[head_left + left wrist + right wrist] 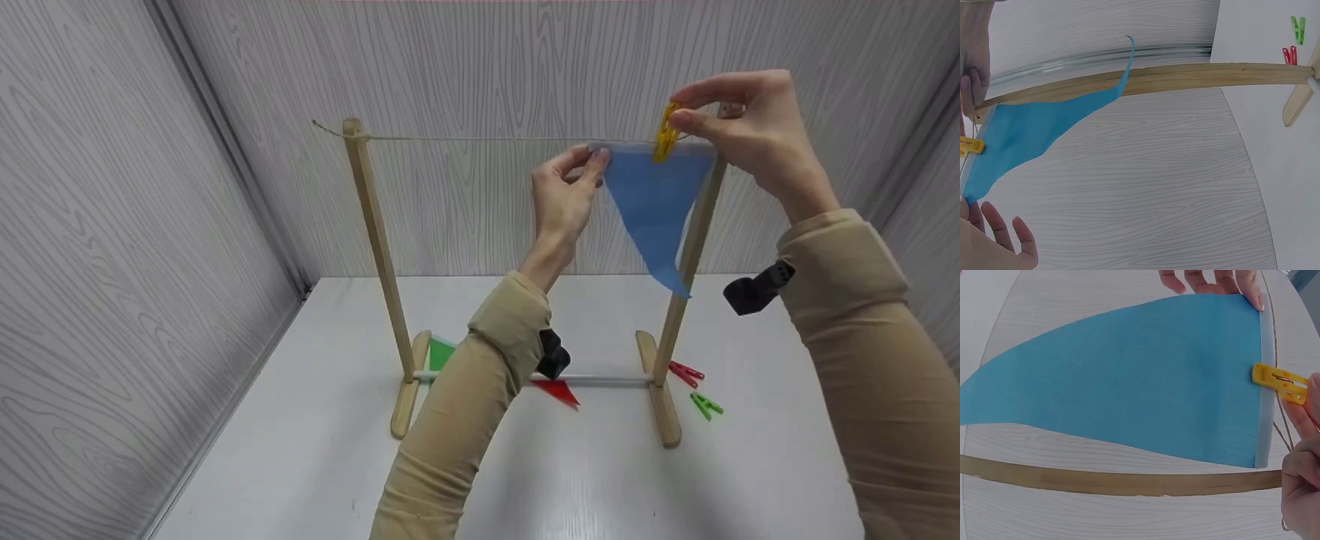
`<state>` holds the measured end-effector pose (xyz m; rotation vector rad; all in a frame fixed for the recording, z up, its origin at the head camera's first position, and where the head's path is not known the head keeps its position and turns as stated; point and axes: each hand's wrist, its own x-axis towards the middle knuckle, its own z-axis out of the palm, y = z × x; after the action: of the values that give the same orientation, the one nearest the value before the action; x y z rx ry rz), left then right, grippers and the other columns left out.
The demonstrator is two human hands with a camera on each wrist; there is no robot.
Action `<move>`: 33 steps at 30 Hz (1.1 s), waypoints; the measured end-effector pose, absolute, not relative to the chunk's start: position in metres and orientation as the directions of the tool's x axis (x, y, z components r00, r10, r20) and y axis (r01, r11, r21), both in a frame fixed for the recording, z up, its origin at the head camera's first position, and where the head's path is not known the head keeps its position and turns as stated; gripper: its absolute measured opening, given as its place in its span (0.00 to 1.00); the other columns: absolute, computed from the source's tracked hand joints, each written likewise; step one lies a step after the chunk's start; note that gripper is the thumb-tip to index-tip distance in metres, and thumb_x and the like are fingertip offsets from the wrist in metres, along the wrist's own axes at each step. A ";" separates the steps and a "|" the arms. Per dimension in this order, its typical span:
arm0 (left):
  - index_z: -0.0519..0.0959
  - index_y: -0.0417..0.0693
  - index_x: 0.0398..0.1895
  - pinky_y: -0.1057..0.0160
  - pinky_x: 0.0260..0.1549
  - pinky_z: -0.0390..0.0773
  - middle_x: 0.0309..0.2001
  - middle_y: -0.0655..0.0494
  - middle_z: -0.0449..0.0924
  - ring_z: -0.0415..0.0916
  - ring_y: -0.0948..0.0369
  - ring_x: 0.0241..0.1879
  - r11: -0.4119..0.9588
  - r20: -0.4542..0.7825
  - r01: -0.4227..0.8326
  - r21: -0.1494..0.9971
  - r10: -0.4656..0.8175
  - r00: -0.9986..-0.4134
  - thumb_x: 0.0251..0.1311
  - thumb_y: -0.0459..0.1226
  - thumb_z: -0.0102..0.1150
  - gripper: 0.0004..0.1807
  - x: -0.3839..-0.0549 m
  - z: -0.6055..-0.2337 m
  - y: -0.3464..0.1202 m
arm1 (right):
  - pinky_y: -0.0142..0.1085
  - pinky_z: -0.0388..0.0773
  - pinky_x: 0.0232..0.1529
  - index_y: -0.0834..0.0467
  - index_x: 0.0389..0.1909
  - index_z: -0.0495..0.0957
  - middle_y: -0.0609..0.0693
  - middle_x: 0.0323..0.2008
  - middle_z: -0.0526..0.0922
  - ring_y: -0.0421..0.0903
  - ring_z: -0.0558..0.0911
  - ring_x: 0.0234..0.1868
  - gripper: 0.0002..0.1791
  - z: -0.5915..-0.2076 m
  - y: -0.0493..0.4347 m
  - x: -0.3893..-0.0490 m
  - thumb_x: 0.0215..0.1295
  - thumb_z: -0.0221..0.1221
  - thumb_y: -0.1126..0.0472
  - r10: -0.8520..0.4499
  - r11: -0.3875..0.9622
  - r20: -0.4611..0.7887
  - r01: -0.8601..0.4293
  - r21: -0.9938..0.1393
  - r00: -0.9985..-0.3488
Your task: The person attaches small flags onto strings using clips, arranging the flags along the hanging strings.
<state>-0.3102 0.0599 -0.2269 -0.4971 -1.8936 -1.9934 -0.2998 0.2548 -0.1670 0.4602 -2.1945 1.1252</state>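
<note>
A blue triangular pennant [654,199] with a pale top edge hangs along the string [465,139], close to the right post. My left hand [564,196] pinches its upper left corner between thumb and fingers. Near the middle of the top edge, my right hand [769,131] pinches a yellow clothespin [665,135] by its handle ends. In the right wrist view, the clothespin's [1266,376] jaws overlap the pennant's pale edge [1265,433] and cross the string. The pennant's lower tip curls to one side.
The wooden stand has a left post [379,247], a right post [694,247] and a white crossbar [600,381]. Beside its right foot lie a red clothespin [686,373] and a green clothespin [706,406]. A green pennant [440,352] and a red pennant [559,391] lie partly hidden by my left arm.
</note>
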 end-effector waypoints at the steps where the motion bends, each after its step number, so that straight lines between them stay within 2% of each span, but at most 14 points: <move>1: 0.83 0.37 0.54 0.71 0.44 0.82 0.51 0.42 0.84 0.85 0.53 0.44 -0.050 0.477 0.477 0.877 -0.010 -0.879 0.70 0.37 0.59 0.15 -0.310 -0.227 0.060 | 0.30 0.62 0.39 0.55 0.45 0.88 0.28 0.37 0.83 0.37 0.69 0.36 0.11 -0.167 0.255 -0.300 0.66 0.67 0.56 -0.027 0.579 0.666 -0.555 -0.598 -0.746; 6: 0.83 0.36 0.53 0.73 0.44 0.82 0.51 0.42 0.84 0.85 0.53 0.44 -0.057 0.483 0.482 0.874 -0.007 -0.876 0.70 0.36 0.58 0.15 -0.311 -0.228 0.060 | 0.26 0.66 0.34 0.57 0.48 0.87 0.27 0.36 0.82 0.38 0.70 0.33 0.15 -0.168 0.256 -0.298 0.64 0.68 0.53 -0.024 0.572 0.650 -0.544 -0.614 -0.760; 12: 0.82 0.35 0.53 0.73 0.43 0.82 0.50 0.41 0.84 0.85 0.52 0.44 -0.069 0.486 0.485 0.872 -0.007 -0.874 0.70 0.36 0.58 0.15 -0.311 -0.229 0.060 | 0.24 0.72 0.38 0.55 0.51 0.86 0.32 0.41 0.85 0.36 0.76 0.37 0.18 -0.169 0.257 -0.298 0.63 0.69 0.51 -0.014 0.573 0.629 -0.522 -0.632 -0.777; 16: 0.82 0.35 0.54 0.71 0.45 0.82 0.51 0.41 0.84 0.84 0.48 0.46 -0.074 0.476 0.475 0.877 -0.001 -0.879 0.70 0.36 0.58 0.16 -0.312 -0.230 0.058 | 0.24 0.71 0.29 0.55 0.52 0.85 0.32 0.41 0.86 0.37 0.75 0.32 0.20 -0.169 0.258 -0.298 0.62 0.70 0.51 -0.009 0.567 0.619 -0.513 -0.644 -0.786; 18: 0.82 0.35 0.54 0.70 0.45 0.82 0.52 0.41 0.84 0.84 0.49 0.45 -0.079 0.471 0.470 0.879 -0.001 -0.882 0.70 0.36 0.59 0.16 -0.313 -0.231 0.058 | 0.23 0.71 0.27 0.56 0.53 0.85 0.31 0.41 0.85 0.37 0.74 0.31 0.21 -0.169 0.259 -0.298 0.62 0.70 0.51 -0.009 0.561 0.620 -0.517 -0.646 -0.785; 23: 0.83 0.37 0.52 0.71 0.44 0.82 0.49 0.42 0.85 0.84 0.57 0.40 -0.085 0.486 0.485 0.870 -0.005 -0.874 0.69 0.35 0.60 0.14 -0.315 -0.232 0.056 | 0.21 0.76 0.31 0.57 0.54 0.85 0.31 0.41 0.85 0.38 0.76 0.34 0.22 -0.170 0.259 -0.298 0.61 0.70 0.52 -0.010 0.556 0.632 -0.530 -0.641 -0.775; 27: 0.83 0.37 0.53 0.71 0.44 0.83 0.48 0.42 0.85 0.84 0.57 0.41 -0.085 0.495 0.493 0.866 0.004 -0.869 0.67 0.35 0.62 0.15 -0.315 -0.231 0.055 | 0.21 0.78 0.32 0.56 0.54 0.84 0.36 0.45 0.87 0.37 0.77 0.37 0.22 -0.169 0.258 -0.298 0.61 0.70 0.51 -0.008 0.566 0.634 -0.526 -0.635 -0.774; 33: 0.82 0.38 0.56 0.72 0.43 0.83 0.48 0.42 0.84 0.84 0.56 0.43 -0.091 0.485 0.482 0.872 0.020 -0.874 0.64 0.31 0.64 0.17 -0.315 -0.233 0.054 | 0.19 0.79 0.32 0.55 0.57 0.83 0.46 0.52 0.87 0.33 0.80 0.38 0.24 -0.169 0.258 -0.297 0.62 0.69 0.48 0.000 0.585 0.574 -0.466 -0.664 -0.819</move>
<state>-0.3145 0.0542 -0.2327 -0.5472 -1.8676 -2.0363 -0.2974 0.2576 -0.1687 0.3697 -2.2901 1.1720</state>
